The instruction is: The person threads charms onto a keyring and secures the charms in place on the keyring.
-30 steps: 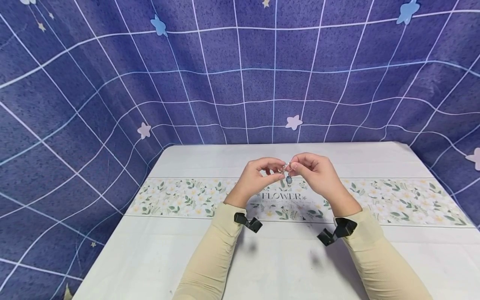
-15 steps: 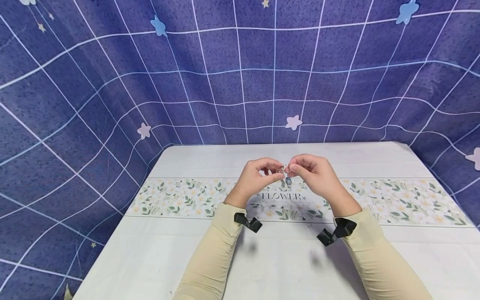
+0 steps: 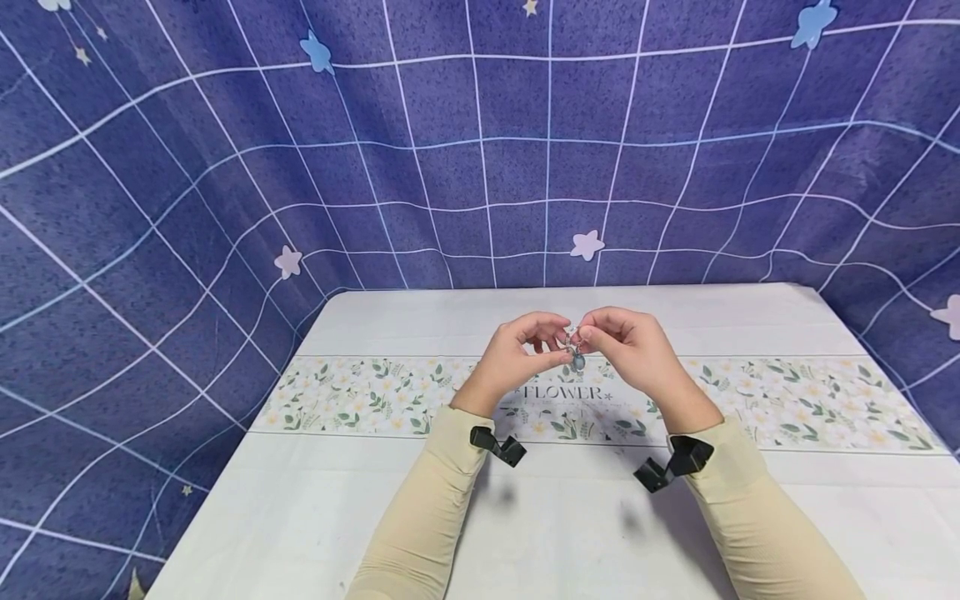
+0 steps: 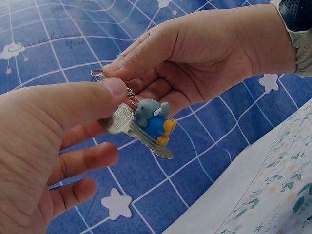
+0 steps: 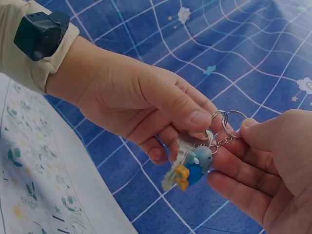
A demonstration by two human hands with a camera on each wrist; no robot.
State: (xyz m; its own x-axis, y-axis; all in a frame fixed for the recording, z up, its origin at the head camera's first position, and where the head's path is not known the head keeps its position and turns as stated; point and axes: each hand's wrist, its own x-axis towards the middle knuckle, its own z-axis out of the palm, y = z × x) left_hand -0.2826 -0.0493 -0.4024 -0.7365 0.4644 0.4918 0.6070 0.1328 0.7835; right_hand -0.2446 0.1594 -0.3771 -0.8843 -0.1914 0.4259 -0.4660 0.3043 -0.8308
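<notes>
Both hands meet over the table around a keyring, with a key and a small figurine on it. The right hand (image 3: 637, 346) pinches the larger metal ring (image 5: 237, 114) between thumb and index finger. The left hand (image 3: 517, 350) has thumb and index finger at the head of the silver key (image 4: 139, 129), its other fingers spread below. A blue-grey elephant figurine (image 4: 152, 119) with yellow feet hangs from a short chain (image 5: 223, 142) beside the key. In the right wrist view a second ring (image 5: 222, 118) links into the larger one, at the left thumb tip.
A white table (image 3: 300, 500) lies below, crossed by a floral strip (image 3: 360, 396) printed "FLOWER". Behind it hangs a blue curtain (image 3: 510, 175) with a white grid and stars. A black camera mount (image 3: 498, 446) sits on the left wrist, another mount (image 3: 675, 462) on the right.
The left thumb and fingers have shifted slightly to the right toward the rings. The figurine has swung and turned a little. The right hand has barely moved.
</notes>
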